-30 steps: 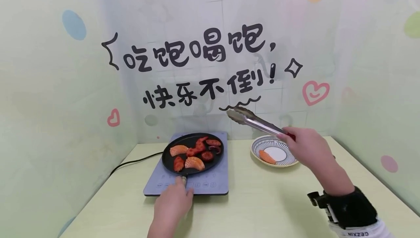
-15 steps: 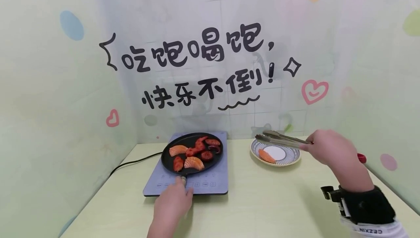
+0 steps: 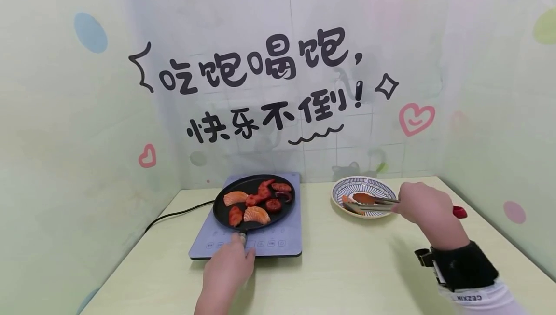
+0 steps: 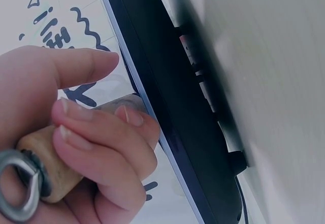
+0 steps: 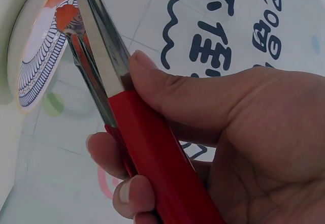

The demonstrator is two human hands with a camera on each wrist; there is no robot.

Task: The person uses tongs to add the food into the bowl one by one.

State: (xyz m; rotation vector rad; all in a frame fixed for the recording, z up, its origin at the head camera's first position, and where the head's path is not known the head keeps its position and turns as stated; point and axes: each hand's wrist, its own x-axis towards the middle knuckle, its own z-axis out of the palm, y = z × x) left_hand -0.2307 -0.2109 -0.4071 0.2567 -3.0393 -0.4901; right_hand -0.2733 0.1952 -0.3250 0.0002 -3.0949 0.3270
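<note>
My left hand (image 3: pixel 230 263) grips the wooden handle (image 4: pixel 53 165) of a flat black frying pan (image 3: pixel 249 184). The handle ends in a metal ring. Salmon slices (image 3: pixel 257 215), a red chicken wing (image 3: pixel 263 191) and several other red pieces lie in the pan. On the right, my right hand (image 3: pixel 427 213) holds metal tongs (image 3: pixel 382 207) by their red handles (image 5: pixel 152 153). The tongs' spread tips are over the patterned plate (image 3: pixel 365 183), around an orange slice (image 3: pixel 346 199) that they partly cover. Whether the tips touch it, I cannot tell.
The pan stands on a grey-blue induction cooker (image 3: pixel 291 245), its black cord (image 3: pixel 182 213) running off left. A pale table (image 3: pixel 339 267) carries cooker and plate. A printed wall (image 3: pixel 256 156) closes off the back, with side walls left and right.
The tongs in my right hand swing from high near the back wall, right, then down onto the plate. My left hand stays on the pan handle.
</note>
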